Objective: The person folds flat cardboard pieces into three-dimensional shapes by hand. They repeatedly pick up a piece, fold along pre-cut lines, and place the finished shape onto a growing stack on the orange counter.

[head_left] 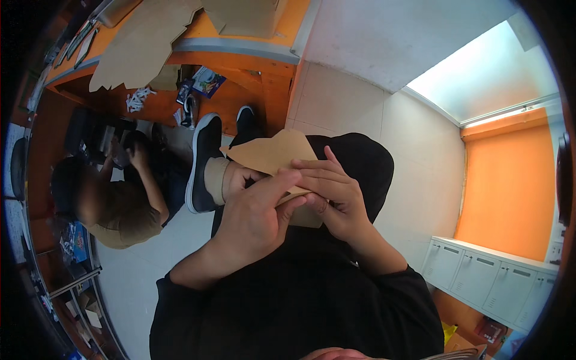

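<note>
A piece of brown kraft paper or thin card (274,150), with a fold in it, lies over my lap. My left hand (256,216) grips its folded edge between thumb and fingers. From the other side my right hand (333,193) holds the same piece, fingers flat on top and thumb at the fold. The thumbs are close to each other at the fold. Part of the piece hangs below my hands, over my dark clothing. One of my legs is crossed, with a black shoe (204,166) with a white sole to the left.
Ahead stands an orange workbench (234,56) with a metal edge, bearing a large jagged brown sheet (139,40) and a cardboard box (243,18). White pieces (139,99) lie on its lower shelf. Another person (121,211) sits at left. Grey lockers (481,274) stand at right.
</note>
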`<move>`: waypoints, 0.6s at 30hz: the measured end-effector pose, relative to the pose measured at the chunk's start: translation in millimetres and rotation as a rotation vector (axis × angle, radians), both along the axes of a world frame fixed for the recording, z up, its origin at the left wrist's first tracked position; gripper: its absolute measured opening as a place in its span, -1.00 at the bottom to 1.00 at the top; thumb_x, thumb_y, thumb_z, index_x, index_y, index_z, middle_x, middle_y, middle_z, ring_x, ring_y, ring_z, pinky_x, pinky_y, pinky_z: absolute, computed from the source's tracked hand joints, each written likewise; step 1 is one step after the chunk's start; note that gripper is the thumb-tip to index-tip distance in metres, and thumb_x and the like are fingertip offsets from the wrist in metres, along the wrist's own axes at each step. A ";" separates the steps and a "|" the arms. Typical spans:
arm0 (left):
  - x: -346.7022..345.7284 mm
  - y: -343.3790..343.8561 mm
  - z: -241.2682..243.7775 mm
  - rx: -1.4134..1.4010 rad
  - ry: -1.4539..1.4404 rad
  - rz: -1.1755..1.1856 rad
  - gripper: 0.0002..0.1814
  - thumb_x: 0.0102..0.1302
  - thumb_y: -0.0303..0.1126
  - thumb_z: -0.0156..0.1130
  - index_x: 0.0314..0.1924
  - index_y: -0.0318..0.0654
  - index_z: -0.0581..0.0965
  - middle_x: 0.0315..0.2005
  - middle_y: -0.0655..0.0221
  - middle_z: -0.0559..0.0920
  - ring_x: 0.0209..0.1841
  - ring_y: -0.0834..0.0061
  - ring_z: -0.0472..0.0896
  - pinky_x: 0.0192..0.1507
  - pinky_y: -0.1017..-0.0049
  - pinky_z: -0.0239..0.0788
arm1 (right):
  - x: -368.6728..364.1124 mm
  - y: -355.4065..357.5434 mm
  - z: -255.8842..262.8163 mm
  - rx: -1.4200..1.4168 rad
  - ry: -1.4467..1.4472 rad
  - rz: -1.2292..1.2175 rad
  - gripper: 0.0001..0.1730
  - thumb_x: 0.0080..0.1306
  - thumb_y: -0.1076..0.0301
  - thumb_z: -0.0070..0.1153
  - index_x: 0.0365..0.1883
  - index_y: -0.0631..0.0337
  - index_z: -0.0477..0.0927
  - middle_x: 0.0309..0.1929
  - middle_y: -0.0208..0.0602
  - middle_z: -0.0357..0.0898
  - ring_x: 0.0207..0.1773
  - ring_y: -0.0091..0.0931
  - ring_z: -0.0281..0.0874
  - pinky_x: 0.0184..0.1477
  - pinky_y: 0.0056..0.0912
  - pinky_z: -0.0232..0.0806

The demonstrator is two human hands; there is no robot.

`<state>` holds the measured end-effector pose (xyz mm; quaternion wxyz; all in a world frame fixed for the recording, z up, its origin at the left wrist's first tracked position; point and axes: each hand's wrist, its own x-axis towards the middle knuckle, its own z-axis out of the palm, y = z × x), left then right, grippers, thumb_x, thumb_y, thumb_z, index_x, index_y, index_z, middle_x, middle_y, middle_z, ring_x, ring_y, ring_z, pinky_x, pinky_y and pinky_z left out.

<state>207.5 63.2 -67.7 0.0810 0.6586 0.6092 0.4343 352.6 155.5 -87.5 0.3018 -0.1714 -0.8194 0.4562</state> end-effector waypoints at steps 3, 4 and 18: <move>4.4 -0.2 12.5 -0.068 0.114 -0.021 -0.66 0.14 -0.37 0.23 -0.08 -0.26 0.45 -0.40 0.30 0.57 -0.32 0.38 0.51 -0.20 0.46 0.12 | 2.2 -2.1 -5.4 0.048 0.046 -0.050 -0.71 0.22 0.28 0.01 -0.09 0.03 0.60 -0.09 -0.44 0.59 0.08 -0.42 0.45 0.35 0.09 -0.34; 5.6 0.3 16.1 -0.060 0.116 -0.029 -0.67 0.14 -0.38 0.23 -0.08 -0.26 0.46 -0.39 0.29 0.57 -0.30 0.36 0.51 -0.19 0.45 0.13 | 2.8 -2.1 -4.7 0.065 0.059 -0.065 -0.72 0.22 0.28 0.02 -0.11 0.02 0.60 -0.11 -0.45 0.60 0.07 -0.44 0.46 0.35 0.08 -0.35; -19.0 4.7 -23.5 0.426 -0.852 -0.088 -0.23 0.24 -0.02 0.10 0.22 -0.39 0.03 0.01 0.00 0.38 -0.04 0.23 0.49 0.00 0.23 0.34 | 15.4 16.3 8.8 0.509 0.321 -0.364 -0.80 0.21 0.41 -0.05 -0.54 -0.06 0.58 -0.38 -0.62 0.63 0.00 -0.47 0.48 0.39 0.06 -0.36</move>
